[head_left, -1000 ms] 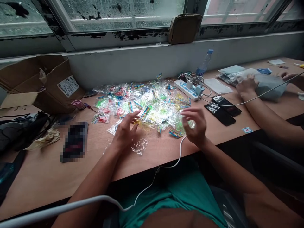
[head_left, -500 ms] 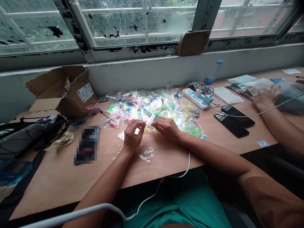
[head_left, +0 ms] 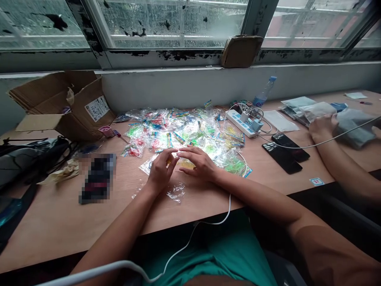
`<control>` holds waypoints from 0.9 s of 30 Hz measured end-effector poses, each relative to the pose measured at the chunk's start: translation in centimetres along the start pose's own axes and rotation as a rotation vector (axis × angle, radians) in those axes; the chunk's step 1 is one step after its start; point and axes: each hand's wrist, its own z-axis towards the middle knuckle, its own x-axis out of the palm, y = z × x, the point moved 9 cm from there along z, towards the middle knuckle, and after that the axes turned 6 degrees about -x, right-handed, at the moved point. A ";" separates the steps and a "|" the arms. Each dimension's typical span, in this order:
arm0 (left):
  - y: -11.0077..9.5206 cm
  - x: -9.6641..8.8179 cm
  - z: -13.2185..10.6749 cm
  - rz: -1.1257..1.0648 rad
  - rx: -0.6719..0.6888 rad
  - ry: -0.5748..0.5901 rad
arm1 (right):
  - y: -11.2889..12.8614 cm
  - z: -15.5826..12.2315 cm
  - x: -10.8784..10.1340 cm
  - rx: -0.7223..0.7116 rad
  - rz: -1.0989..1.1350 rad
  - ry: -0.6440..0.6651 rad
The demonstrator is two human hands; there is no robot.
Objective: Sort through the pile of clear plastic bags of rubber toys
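A heap of small clear plastic packets (head_left: 190, 129) with coloured contents lies in the middle of the wooden table (head_left: 59, 222). My left hand (head_left: 160, 170) is at the heap's near edge, its fingers curled and pinching a clear packet with yellow contents (head_left: 183, 163). My right hand (head_left: 200, 163) lies on the same packet with its fingers stretched out, and its fingertips meet those of the left hand. An empty crumpled clear bag (head_left: 175, 191) lies just in front of my left wrist.
An open cardboard box (head_left: 64, 107) stands at the back left, a black bag (head_left: 29, 157) at the left edge. A power strip with chargers (head_left: 245, 121), two black phones (head_left: 284, 153) and a water bottle (head_left: 263, 93) lie to the right. Another person's hand (head_left: 320, 127) handles grey pouches. A white cable (head_left: 208, 222) hangs off the front edge.
My right hand came in from the right of the heap to meet the left over the yellow packet. Its fingers have since flattened onto the packet.
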 end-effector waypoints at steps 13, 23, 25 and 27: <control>-1.2 3.2 -0.9 -0.165 0.013 0.254 | -1.5 -0.7 0.4 0.073 0.044 0.026; -1.3 2.3 -0.2 -0.017 0.099 0.201 | -3.3 -1.4 -0.6 0.232 0.235 -0.146; -1.3 2.2 0.0 -0.007 0.111 0.203 | -3.6 -1.6 -0.8 0.285 0.252 -0.177; -1.1 1.9 0.1 -0.003 0.119 0.183 | -3.7 -1.7 -1.4 0.320 0.246 -0.231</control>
